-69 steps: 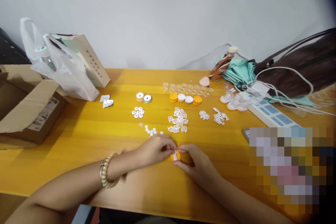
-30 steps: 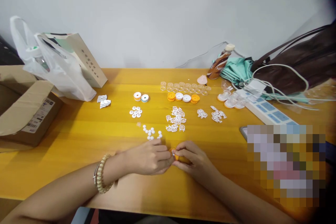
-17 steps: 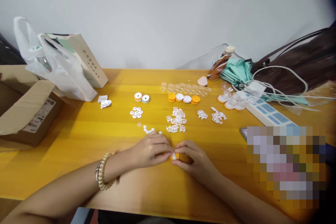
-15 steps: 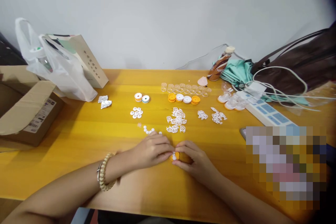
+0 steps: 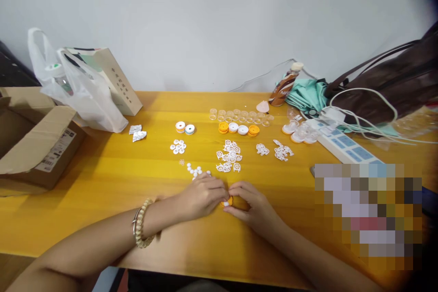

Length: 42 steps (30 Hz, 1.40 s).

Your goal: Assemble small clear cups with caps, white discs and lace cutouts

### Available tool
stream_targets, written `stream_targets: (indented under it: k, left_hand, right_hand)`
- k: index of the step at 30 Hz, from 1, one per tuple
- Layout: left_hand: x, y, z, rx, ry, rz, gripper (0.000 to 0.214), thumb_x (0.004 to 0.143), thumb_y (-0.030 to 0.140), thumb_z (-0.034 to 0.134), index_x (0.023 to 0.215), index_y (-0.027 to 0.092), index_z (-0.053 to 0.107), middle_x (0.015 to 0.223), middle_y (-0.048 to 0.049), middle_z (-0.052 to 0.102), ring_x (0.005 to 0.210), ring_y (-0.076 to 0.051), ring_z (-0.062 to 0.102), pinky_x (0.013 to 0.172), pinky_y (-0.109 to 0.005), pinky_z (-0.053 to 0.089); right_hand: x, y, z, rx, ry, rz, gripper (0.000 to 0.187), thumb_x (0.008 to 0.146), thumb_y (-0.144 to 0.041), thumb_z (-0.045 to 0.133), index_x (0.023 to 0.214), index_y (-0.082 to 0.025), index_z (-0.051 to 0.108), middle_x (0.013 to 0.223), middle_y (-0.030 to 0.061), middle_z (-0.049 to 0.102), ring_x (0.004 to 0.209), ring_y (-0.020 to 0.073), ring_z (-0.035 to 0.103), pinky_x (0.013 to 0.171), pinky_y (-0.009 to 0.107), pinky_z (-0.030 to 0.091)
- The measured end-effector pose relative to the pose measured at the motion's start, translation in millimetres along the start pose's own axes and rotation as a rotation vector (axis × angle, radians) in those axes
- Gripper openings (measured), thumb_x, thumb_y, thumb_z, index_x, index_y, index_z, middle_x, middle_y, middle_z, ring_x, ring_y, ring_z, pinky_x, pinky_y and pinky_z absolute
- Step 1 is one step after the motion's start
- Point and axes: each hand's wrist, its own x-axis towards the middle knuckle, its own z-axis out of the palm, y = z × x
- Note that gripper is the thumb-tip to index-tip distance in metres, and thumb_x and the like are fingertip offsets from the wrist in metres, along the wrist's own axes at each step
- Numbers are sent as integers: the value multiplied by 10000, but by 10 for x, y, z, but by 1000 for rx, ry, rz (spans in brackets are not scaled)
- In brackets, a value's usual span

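a small orange disc [image 5: 228, 200] sits just over the near middle of the yellow table [image 5: 102, 178], pinched between 2 hands. it is round and flat, mostly hidden by fingertips, with a little white piece [image 5: 225, 204] showing at its front edge. the left hand [image 5: 200, 197] nips its left side with thumb and forefinger, and the right hand [image 5: 253, 207] curls its fingers round the right side. a bead bracelet [image 5: 141, 230] rings the left wrist. just behind the hands lie small white caps [image 5: 196, 171] and a heap of white lacy cutouts [image 5: 229, 157]. farther back is a row of orange and white discs [image 5: 239, 128], then clear cups [image 5: 239, 114].
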Motion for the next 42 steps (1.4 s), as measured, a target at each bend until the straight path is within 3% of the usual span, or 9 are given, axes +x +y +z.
stream_targets:
  k: [6,10,14,24,28,31,35,42]
  left_hand:
    - [26,40,-61,45,67,22,157,855,143,440,878,182,590,806,-19,608,709,-132,513,673,-276,323]
    - [30,80,-155,59,48,30,155,860,141,445,919,185,581,826,-20,604,744,-130,518,696,-274,326]
    - [37,102,-201,74,40,40,161,881,171,431,928,193,584,820,-22,596,743,-129,511,696,-274,332]
    - [108,130,-335,-20,92,8,169,892,236,454,963,196,603,864,-30,624,788,-124,558,727,-279,388]
    - [447,-86,-509,-26,195,-69,203,902,259,426,966,161,592,878,-47,626,811,-135,565,739,-278,421]
    - [872,-408,-578,119,150,-114,215,883,262,443,992,140,582,942,-74,618,877,-177,558,784,-316,423]
    - [1342,-786,-508,298,46,-210,287,853,258,474,1097,118,533,1095,-122,578,1010,-231,504,894,-390,343]
    - [1524,-935,-342,274,18,-275,188,824,276,498,857,124,603,944,-119,628,936,-262,519,856,-460,297]
  right_hand:
    - [24,-10,-46,165,-1,110,131,684,-226,695,797,-206,632,778,15,565,689,129,550,655,256,479]
    - [37,-43,-31,558,-103,314,174,699,-275,686,813,-186,590,745,-2,609,663,109,576,652,244,487]
    - [55,-84,-8,862,-126,459,248,643,-242,732,793,-191,541,732,-21,645,688,100,620,678,232,494]
    - [37,-56,-25,893,-28,542,292,608,-253,758,816,-195,562,755,-21,682,675,109,650,690,243,517]
    - [28,-46,-49,863,45,531,309,606,-237,762,847,-193,575,801,-1,694,724,116,656,734,252,518]
    - [27,-33,-61,849,85,529,317,596,-237,767,846,-193,575,803,7,699,748,130,661,759,274,523]
    - [26,-4,-76,824,87,545,328,599,-265,765,860,-191,582,816,18,706,766,149,668,775,301,527]
    - [39,28,-85,830,54,569,341,588,-277,770,865,-191,590,834,29,709,756,155,672,765,315,534]
